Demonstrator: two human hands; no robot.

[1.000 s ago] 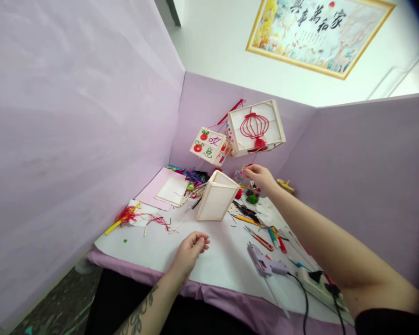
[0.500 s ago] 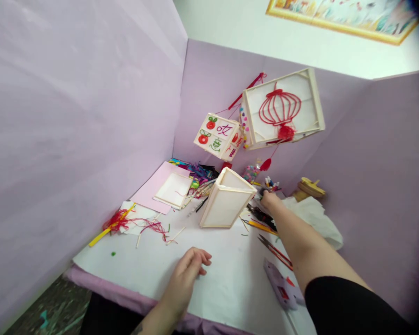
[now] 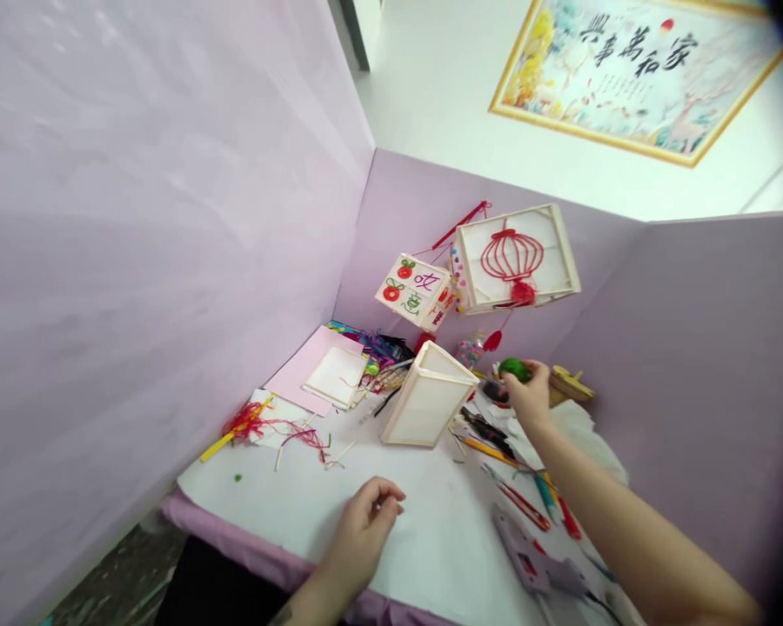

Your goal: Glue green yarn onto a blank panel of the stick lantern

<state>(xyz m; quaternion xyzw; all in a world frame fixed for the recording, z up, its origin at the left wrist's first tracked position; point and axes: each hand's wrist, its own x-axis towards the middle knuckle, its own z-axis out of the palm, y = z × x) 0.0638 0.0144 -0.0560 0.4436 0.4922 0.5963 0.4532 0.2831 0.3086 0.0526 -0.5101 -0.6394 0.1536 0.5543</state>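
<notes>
My right hand (image 3: pixel 528 391) is raised over the back right of the table, its fingers closed on a round green bundle (image 3: pixel 515 369) whose material I cannot make out. My left hand (image 3: pixel 369 526) rests near the table's front edge. Its fingers are loosely curled, with a gap to the thumb and nothing visible in them. Between the hands and further back stands a white paper lantern frame (image 3: pixel 429 409) with pale wooden edges, upright and untouched.
Right side: a lilac glue gun (image 3: pixel 528 552), red-handled scissors (image 3: pixel 518 497), markers (image 3: pixel 546 494) and a pencil (image 3: pixel 489 449). Left: tangled red yarn (image 3: pixel 244 422) and a flat white panel (image 3: pixel 335 376). Decorated lanterns (image 3: pixel 515 261) hang at the back. Lilac walls (image 3: pixel 626 313) enclose the table.
My right hand has lifted from among the things at the back right and now shows a green bundle in its grip. My left hand's fingers curl a little more. The view has tilted upward.
</notes>
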